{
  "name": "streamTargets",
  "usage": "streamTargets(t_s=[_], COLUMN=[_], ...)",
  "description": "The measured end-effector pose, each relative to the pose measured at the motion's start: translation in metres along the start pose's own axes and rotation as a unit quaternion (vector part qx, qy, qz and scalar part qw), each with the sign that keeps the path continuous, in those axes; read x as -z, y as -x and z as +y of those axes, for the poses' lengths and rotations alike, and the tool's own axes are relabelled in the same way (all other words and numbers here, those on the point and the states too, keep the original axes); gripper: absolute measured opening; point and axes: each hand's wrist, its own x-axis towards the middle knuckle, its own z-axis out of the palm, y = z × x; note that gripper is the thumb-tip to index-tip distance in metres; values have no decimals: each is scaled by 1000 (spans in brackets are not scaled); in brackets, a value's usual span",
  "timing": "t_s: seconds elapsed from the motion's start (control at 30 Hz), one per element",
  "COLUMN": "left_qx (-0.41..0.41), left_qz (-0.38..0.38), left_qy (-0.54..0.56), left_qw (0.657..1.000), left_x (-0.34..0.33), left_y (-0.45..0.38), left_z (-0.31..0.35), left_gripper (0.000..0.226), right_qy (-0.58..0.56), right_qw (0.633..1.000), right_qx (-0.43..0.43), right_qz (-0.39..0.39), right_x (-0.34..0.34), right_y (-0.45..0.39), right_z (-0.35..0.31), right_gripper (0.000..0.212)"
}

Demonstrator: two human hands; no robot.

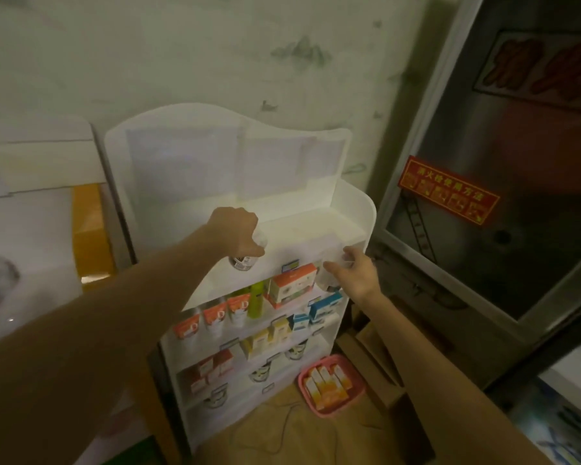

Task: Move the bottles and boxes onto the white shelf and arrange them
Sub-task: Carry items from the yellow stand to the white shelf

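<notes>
Against stained wall (215, 45), white shelf (356, 209), steel cabinet (517, 146)

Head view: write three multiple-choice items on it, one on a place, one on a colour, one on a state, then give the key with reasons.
1. Where is the pink basket?
A. on the top shelf
B. on the floor right of the shelf
C. in the right hand

2. What colour is the tall bottle on the second tier?
A. yellow-green
B. blue
C. black

3. What is the left hand doing?
A. hanging idle
B. pressing flat on the wall
C. gripping a clear bottle from above

Key: B, it sits on the floor by the shelf's foot; A, it is yellow-green beside the orange box; C, fingers curl round the bottle's top at the top tier's front.
</notes>
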Motion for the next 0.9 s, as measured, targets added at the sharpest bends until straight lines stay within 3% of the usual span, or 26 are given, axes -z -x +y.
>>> streamTargets(t_s=[0.43,0.9], left_qx=[-25,50], left_qz=[-107,-153], left_qy=[18,45], left_qw=[994,986], left_x=[-63,-130], left_y=[-120,-267], left_z=[15,-22], left_gripper=[60,66], right_qy=[4,85], right_qw=[999,990], right_qx=[-46,-13], right_qz=[-5,-108], right_x=[-11,-85], right_y=[-102,-270], right_z=[47,56], right_gripper=[63,72])
